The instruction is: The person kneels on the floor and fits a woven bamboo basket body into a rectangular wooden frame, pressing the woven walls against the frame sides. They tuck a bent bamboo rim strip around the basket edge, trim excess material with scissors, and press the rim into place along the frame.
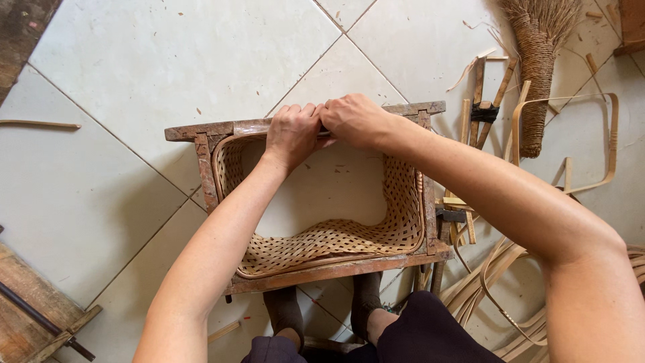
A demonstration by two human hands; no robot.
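Note:
A rectangular wooden frame (201,168) lies on the tiled floor with a woven bamboo lattice band (336,238) lining its inside, open at the bottom so the tile shows through. My left hand (292,134) grips the frame's far rail and the bamboo rim there. My right hand (356,119) presses right next to it on the same far rail, fingers curled; something thin and dark shows between the two hands. Both forearms reach over the frame from the near side.
A bundled grass broom (537,60) lies at upper right beside wooden sticks (480,94) and a bent bamboo strip loop (608,141). Loose bamboo strips (490,282) pile at right. Wooden planks (27,309) sit at lower left. My feet (289,312) rest under the frame's near rail.

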